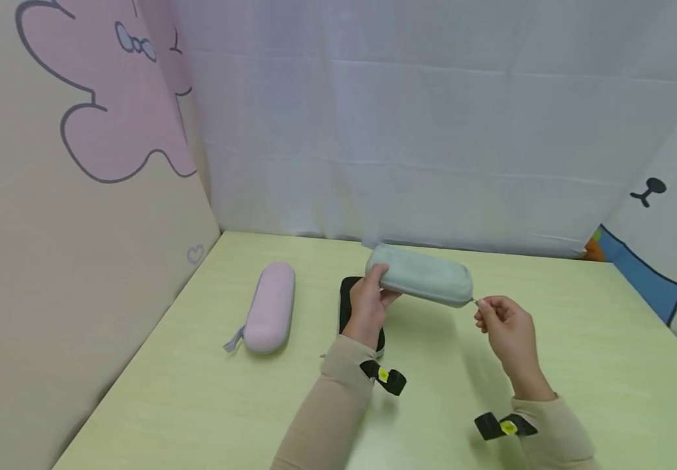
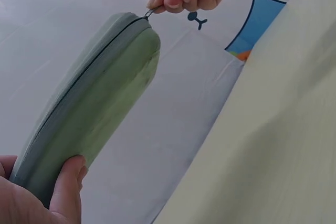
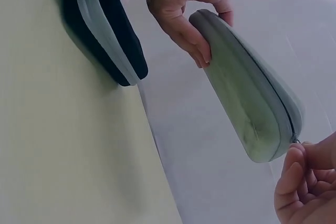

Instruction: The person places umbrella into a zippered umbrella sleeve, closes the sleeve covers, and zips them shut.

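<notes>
A pale green zippered case (image 1: 423, 274), long with rounded ends, is held up above the table. My left hand (image 1: 369, 303) grips its left end, thumb on one face and fingers on the other. At the opposite end, my right hand (image 1: 507, 329) pinches the small zipper pull (image 2: 150, 12) between thumb and index finger. The zipper line runs along the case's side in both wrist views, and its two halves lie together. Behind my left hand, a black case (image 3: 105, 30) with a light grey zipper band rests on the table, partly hidden by that hand in the head view.
A pink case (image 1: 271, 307) with a grey strap lies on the table to the left. The light yellow-green table (image 1: 579, 339) ends at a white curtain (image 1: 432, 130) at the back. Printed cartoon panels stand on the left and right sides.
</notes>
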Available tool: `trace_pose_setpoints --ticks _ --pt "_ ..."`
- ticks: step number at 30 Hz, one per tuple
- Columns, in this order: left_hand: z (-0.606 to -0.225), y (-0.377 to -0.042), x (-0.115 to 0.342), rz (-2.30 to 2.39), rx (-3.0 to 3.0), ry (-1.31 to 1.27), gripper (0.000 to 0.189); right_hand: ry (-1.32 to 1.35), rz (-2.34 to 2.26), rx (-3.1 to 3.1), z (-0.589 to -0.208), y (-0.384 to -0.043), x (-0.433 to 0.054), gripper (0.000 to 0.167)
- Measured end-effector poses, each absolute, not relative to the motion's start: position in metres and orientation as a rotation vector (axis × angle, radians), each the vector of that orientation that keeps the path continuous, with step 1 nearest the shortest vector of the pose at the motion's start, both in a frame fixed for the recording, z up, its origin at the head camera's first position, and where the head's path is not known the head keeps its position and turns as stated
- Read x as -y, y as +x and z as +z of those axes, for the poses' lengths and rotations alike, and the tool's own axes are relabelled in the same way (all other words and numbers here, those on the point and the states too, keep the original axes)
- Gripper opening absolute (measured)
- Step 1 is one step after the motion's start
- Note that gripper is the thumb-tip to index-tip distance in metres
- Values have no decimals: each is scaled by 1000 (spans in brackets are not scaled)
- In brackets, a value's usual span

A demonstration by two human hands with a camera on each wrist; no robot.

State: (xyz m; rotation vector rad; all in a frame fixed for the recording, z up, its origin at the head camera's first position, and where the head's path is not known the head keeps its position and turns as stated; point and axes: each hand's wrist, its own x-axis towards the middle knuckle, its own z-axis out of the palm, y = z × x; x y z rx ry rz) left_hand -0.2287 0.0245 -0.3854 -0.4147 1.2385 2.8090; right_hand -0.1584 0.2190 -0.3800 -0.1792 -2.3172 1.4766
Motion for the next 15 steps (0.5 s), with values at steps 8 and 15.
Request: trace_pose_setpoints --ticks 8,15 --pt "-388 -226 -30 2888 -1209 -495 40 -97 1354 2328 -381 -157 -211 15" --pt "-388 -224 -34 2904 -1192 -495 41 -132 1352 2298 -382 -157 -208 15"
